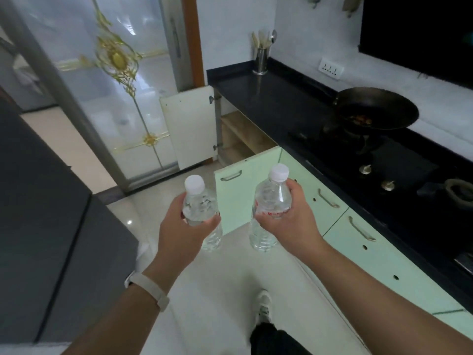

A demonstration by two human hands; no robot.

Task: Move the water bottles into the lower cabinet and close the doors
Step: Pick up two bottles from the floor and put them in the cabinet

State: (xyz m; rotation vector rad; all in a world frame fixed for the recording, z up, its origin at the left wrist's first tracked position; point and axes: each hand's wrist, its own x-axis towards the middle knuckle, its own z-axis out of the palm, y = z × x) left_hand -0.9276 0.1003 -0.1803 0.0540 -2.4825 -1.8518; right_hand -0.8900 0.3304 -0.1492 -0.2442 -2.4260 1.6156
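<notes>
Water bottles [202,213] upright, one gripped in each hand [179,229].

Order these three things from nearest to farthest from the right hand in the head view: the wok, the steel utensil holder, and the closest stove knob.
Measured from the right hand:
1. Stove knob, to its right on the black cooktop, nearest.
2. Wok, farther back on the burner, right side.
3. Utensil holder, at the far end of the counter by the wall, farthest.
</notes>
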